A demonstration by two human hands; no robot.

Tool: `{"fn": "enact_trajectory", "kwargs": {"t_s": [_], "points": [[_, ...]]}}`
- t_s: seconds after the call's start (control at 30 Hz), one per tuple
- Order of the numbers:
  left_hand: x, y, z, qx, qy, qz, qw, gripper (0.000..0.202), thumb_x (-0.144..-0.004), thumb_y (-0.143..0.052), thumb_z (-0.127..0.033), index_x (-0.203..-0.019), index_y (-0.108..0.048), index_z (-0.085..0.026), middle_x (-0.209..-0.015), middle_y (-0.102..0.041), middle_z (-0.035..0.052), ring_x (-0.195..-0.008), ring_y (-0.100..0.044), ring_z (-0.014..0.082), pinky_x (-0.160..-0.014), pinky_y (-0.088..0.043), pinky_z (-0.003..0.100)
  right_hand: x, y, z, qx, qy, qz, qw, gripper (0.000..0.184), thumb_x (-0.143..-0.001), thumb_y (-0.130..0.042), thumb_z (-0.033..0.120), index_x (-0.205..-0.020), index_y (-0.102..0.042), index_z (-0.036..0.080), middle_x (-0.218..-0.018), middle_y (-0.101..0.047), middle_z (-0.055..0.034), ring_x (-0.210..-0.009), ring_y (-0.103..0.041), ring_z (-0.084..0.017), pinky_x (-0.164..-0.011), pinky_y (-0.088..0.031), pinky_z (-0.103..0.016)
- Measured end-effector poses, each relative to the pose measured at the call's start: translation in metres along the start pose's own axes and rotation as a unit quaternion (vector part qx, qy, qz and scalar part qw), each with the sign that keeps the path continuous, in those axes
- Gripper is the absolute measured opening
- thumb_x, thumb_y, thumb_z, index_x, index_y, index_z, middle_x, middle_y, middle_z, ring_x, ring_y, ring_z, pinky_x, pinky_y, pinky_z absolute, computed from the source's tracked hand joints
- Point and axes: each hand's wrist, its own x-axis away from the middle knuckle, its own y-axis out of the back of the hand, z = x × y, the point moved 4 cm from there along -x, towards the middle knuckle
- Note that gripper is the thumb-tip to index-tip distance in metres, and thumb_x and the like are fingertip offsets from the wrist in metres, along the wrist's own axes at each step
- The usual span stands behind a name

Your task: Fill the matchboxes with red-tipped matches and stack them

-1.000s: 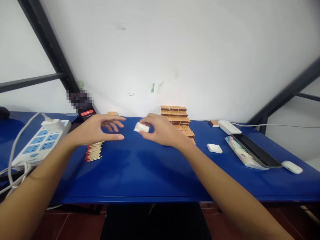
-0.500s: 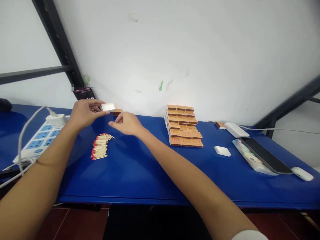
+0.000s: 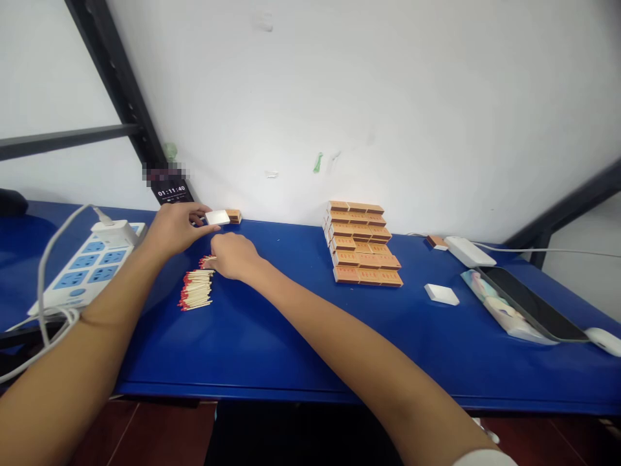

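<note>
Between the thumb and fingers of my left hand point(image 3: 182, 223) is a small white matchbox tray point(image 3: 218, 217), held above the blue table. My right hand point(image 3: 234, 254) is at the far end of a row of red-headed matches point(image 3: 197, 288), its fingers closed around a few of them; red tips point(image 3: 204, 262) poke out at its left side. Behind the white tray lie orange matchboxes point(image 3: 233, 216), partly covered by it. Further right, several orange matchboxes point(image 3: 367, 259) are stacked in stepped rows against the wall.
At the left is a white power strip point(image 3: 72, 285) with a plug and cable. A phone showing a timer point(image 3: 171, 191) leans at the back. To the right are another white tray point(image 3: 441, 294), a matchbox point(image 3: 436, 243), a white power bank point(image 3: 469, 252) and a dark phone point(image 3: 531, 304).
My right hand has come down and left onto the matches, its fingers closing on some. My left hand with the white tray has shifted slightly right and down.
</note>
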Motion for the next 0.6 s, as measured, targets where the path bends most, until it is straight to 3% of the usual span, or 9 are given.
{"fn": "enact_trajectory", "kwargs": {"t_s": [0.23,0.43,0.6], "points": [[0.002,0.001,-0.001,-0.003,-0.009,0.023,1.000,0.060,-0.077,-0.075,-0.070,-0.112,-0.082,-0.023,-0.095,-0.083,0.0092,-0.092,-0.077,0.0314,-0.087,-0.056,0.037,-0.001,-0.002,-0.004,0.079,0.065,-0.028,0.994,0.032,-0.104,-0.072,0.023,-0.133,-0.073,0.007,-0.130,-0.079,-0.0247,-0.123,-0.078,-0.036,-0.099,-0.065,-0.044],[0.000,-0.001,0.006,-0.005,-0.007,0.038,0.999,0.059,-0.074,-0.078,-0.069,-0.111,-0.084,-0.024,-0.099,-0.084,0.0112,-0.095,-0.079,0.0347,-0.092,-0.059,0.041,0.003,-0.001,0.008,0.131,0.134,-0.046,0.981,0.023,-0.104,-0.060,0.005,-0.117,-0.078,0.012,-0.119,-0.082,-0.0211,-0.112,-0.081,-0.030,-0.091,-0.066,-0.039],[0.000,0.001,0.007,-0.009,0.000,0.046,0.999,0.055,-0.074,-0.078,-0.067,-0.110,-0.083,-0.026,-0.099,-0.085,0.0090,-0.099,-0.079,0.0327,-0.091,-0.058,0.036,0.005,-0.004,0.010,0.133,0.154,-0.039,0.978,0.027,-0.103,-0.055,0.001,-0.114,-0.078,0.012,-0.119,-0.082,-0.0203,-0.115,-0.080,-0.031,-0.092,-0.065,-0.040]]}}
